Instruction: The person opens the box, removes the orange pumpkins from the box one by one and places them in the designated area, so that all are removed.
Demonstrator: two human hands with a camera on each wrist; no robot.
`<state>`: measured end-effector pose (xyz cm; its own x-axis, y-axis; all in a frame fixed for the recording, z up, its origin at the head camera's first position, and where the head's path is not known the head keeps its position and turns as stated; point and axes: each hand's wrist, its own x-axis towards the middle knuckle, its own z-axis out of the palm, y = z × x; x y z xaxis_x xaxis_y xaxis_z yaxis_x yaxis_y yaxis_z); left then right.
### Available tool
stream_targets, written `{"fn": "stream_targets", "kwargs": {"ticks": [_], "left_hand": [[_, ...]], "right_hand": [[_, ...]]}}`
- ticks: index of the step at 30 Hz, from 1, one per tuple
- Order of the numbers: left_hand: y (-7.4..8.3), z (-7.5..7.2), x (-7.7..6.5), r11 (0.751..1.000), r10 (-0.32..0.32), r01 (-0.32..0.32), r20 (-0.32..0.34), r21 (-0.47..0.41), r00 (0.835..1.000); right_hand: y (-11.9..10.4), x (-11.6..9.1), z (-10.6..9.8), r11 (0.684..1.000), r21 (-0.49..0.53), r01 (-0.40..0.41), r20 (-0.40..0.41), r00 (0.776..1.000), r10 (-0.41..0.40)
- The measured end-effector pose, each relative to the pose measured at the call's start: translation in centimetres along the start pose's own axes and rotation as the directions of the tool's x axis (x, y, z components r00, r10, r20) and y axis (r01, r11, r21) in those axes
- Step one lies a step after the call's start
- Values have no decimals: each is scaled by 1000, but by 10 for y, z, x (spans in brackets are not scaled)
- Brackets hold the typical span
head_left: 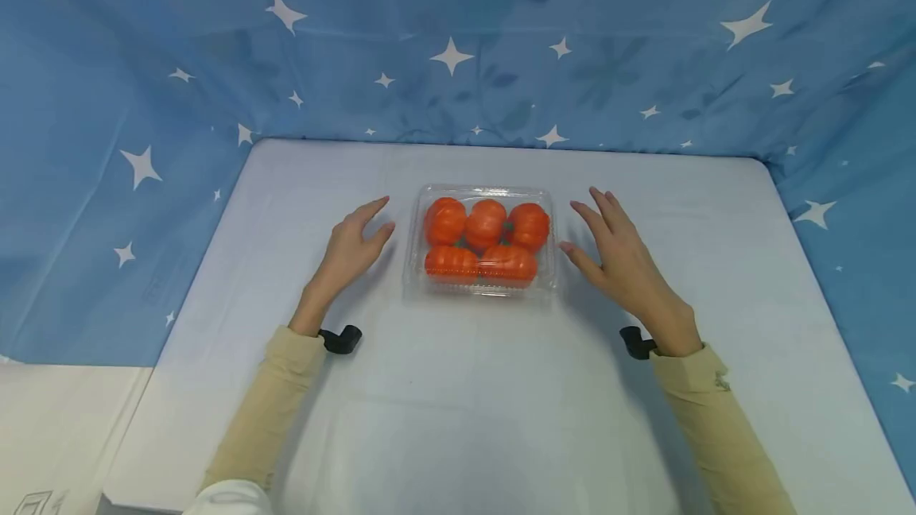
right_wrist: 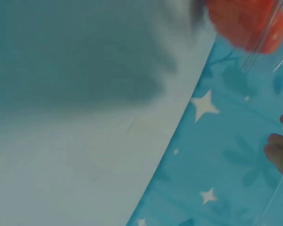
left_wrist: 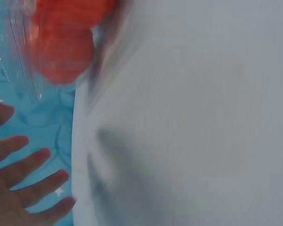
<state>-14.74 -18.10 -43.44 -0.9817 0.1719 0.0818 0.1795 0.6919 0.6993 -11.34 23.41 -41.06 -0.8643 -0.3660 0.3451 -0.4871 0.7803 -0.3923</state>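
Observation:
A clear plastic clamshell box (head_left: 481,290) with several orange-red tomatoes (head_left: 487,224) inside stands on the white table. Its lid lies over the tomatoes. To the left of the box is my left hand (head_left: 352,249), fingers spread and apart from it. My right hand (head_left: 617,253) is on the other side, its thumb tip close to the box's right wall. Neither hand holds anything. In the left wrist view, the spread fingers (left_wrist: 33,162) show below the box's corner (left_wrist: 33,84). Only a few fingertips (right_wrist: 279,153) appear in the right wrist view, below the tomatoes (right_wrist: 247,23).
The white table (head_left: 458,404) has its far edge against a blue curtain (head_left: 401,30) with white stars. A black wrist-camera mount (head_left: 340,339) sits at the left wrist, and a similar black mount (head_left: 637,342) at the right. A pale surface (head_left: 57,427) lies at the left.

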Motion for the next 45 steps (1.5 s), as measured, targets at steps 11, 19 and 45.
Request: {"fn": "stream_targets", "kwargs": {"ticks": [11,19,45], "left_hand": [[3,13,-16,755,-220,335,263,-564,939],[8,16,-20,596,-249,420,340,-684,907],[10,20,-20,534,-245,445,372,-718,895]], "right_hand": [[-51,21,27,984,67,167,65,983,-172],[-88,32,52,954,2,299,60,953,-298],[-137,37,96,903,-222,367,54,930,-365]]}}
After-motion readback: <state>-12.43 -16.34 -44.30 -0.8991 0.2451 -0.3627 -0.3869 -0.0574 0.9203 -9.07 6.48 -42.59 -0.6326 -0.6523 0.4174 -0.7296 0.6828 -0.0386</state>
